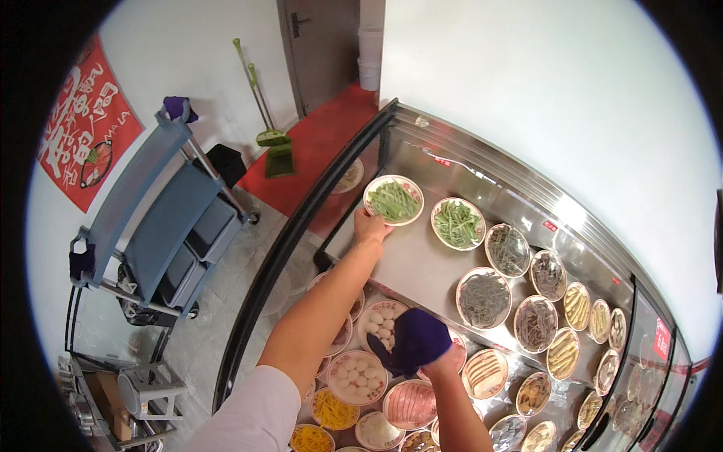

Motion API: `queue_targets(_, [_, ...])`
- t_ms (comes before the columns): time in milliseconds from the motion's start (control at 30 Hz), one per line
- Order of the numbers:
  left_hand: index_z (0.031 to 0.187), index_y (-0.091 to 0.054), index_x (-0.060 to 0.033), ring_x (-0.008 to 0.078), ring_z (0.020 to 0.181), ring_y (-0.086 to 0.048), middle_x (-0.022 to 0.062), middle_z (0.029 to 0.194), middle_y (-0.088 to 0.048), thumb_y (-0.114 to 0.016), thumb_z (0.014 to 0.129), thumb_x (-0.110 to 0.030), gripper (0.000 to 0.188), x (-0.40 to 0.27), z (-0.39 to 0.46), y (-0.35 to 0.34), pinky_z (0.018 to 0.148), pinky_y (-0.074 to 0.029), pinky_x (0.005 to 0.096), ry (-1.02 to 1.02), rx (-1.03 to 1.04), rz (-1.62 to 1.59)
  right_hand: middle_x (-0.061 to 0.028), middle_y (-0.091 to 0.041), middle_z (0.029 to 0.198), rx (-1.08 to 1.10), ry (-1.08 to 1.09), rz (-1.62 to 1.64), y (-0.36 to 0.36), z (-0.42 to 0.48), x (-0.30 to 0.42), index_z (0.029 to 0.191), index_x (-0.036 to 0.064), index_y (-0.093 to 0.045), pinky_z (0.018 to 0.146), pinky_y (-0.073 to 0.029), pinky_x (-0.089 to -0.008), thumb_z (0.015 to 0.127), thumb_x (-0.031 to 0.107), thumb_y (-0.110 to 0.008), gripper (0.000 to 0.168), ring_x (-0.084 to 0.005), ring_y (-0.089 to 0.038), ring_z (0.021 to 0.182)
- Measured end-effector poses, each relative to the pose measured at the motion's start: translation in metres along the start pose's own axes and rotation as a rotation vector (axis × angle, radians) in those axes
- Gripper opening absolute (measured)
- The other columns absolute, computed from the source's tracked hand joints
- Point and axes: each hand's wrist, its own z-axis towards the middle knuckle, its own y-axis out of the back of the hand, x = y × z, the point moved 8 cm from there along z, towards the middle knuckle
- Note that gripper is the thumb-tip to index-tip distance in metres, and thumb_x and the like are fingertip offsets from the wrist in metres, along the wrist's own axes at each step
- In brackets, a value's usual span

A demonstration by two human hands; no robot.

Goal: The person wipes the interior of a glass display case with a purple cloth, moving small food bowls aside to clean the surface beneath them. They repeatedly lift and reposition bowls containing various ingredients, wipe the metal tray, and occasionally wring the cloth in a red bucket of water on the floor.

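Observation:
My left hand (371,227) grips the near rim of a patterned plate of sliced green vegetables (393,200) at the far left end of the display case's upper steel shelf (409,246). To its right stands a second plate of cut green vegetables (458,224). A dark purple cloth (421,342) is bunched in my right hand (439,364), hiding most of its fingers. That hand hovers over the lower level, partly covering a plate of small white eggs or balls (381,320). A similar plate of white balls (357,377) lies nearer to me.
Film-covered plates of dark strips (484,298) and yellow sticks (563,353) line the shelf rightward. Sliced pink meat (411,404) and yellow shreds (335,408) sit lower. A black-edged glass panel (294,231) borders the left. Beyond are a utility cart (169,217), stool (149,390) and broom with dustpan (275,141).

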Motion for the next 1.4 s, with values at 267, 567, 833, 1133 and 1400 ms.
queue_targets(267, [0.102, -0.051, -0.0017, 0.0162, 0.078, -0.057, 0.0071, 0.092, -0.056, -0.058, 0.082, 0.001, 0.022, 0.072, -0.041, -0.034, 0.071, -0.054, 0.0304, 0.252, 0.22, 0.228, -0.0107, -0.056, 0.07, -0.213, -0.218, 0.147, 0.05, -0.053, -0.011, 0.069, 0.007, -0.057, 0.057, -0.045, -0.035, 0.054, 0.019, -0.075, 0.026, -0.0277, -0.057, 0.062])
queue_targets(567, [0.095, -0.06, 0.0019, 0.0176, 0.076, -0.063, 0.0127, 0.093, -0.062, -0.055, 0.081, 0.001, 0.015, 0.075, -0.037, -0.07, 0.057, -0.055, 0.0305, 0.156, 0.133, 0.176, -0.0017, -0.048, 0.063, -0.207, -0.257, 0.442, 0.058, -0.076, 0.001, 0.071, 0.004, -0.051, 0.049, -0.037, -0.025, 0.063, -0.002, -0.073, 0.024, -0.012, -0.045, 0.053])
queue_targets(833, [0.096, -0.058, 0.0035, 0.0183, 0.079, -0.063, 0.0115, 0.094, -0.061, -0.054, 0.084, -0.005, 0.015, -0.011, -0.074, 0.047, 0.062, -0.057, 0.0279, 0.015, -0.03, 0.548, 0.0013, -0.044, 0.062, -0.404, -0.787, 1.52, 0.049, -0.143, -0.052, 0.078, 0.004, -0.05, 0.048, -0.033, -0.0202, 0.085, 0.01, -0.052, 0.01, -0.0078, -0.042, 0.055])
queue_targets(1133, [0.106, -0.05, 0.0046, 0.0198, 0.087, -0.06, 0.0145, 0.103, -0.057, -0.056, 0.082, -0.001, 0.025, -0.042, -0.079, 0.091, 0.073, -0.052, 0.0298, -0.264, -0.138, 0.49, -0.0001, -0.046, 0.064, -0.515, -0.841, 1.656, 0.019, -0.152, -0.106, 0.076, 0.006, -0.053, 0.046, -0.036, -0.0214, 0.078, 0.003, -0.055, 0.005, -0.0104, -0.047, 0.053])
queue_targets(1400, [0.098, -0.058, -0.0023, 0.0268, 0.085, -0.062, 0.0157, 0.09, -0.062, -0.062, 0.075, -0.009, 0.025, 0.049, -0.086, -0.134, 0.075, -0.049, 0.0347, -0.551, 0.435, 0.912, -0.0055, -0.052, 0.066, -0.504, -0.84, 1.458, 0.002, -0.135, -0.152, 0.08, 0.002, -0.056, 0.052, -0.043, -0.0269, 0.081, 0.008, -0.053, 0.007, -0.0163, -0.051, 0.056])
